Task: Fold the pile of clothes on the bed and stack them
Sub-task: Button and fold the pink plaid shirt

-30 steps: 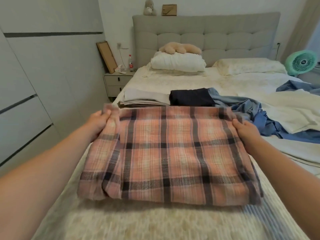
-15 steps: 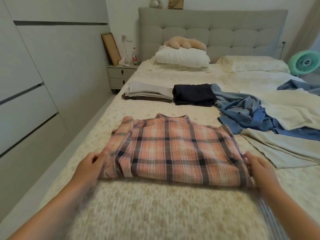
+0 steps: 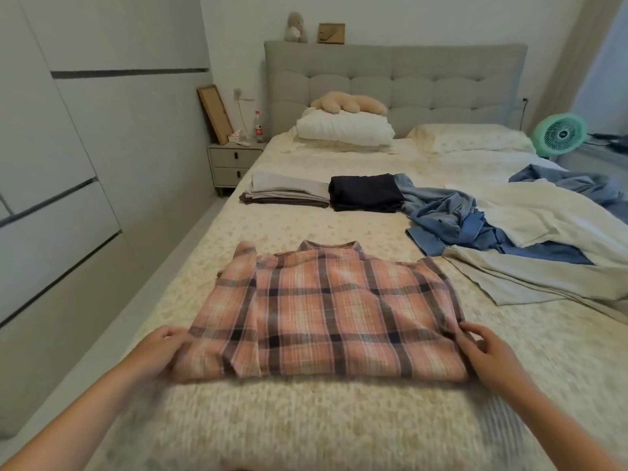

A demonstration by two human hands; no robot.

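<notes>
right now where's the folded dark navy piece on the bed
In the head view the dark navy piece lies mid-bed toward the headboard, right beside the folded grey stack on its left, the crumpled blue clothes against its right edge.

This is a bedroom in a home: a wide bed with a cream patterned cover stands against a grey padded headboard, with white pillows and a beige plush toy at its head. Beside it stand a small grey two-drawer nightstand carrying a plastic drinks bottle, pale built-in wardrobe doors along the wall, and a round mint-green fan. Household clothes lie on the cover, some in folded stacks and some loose blue and cream garments.
</notes>
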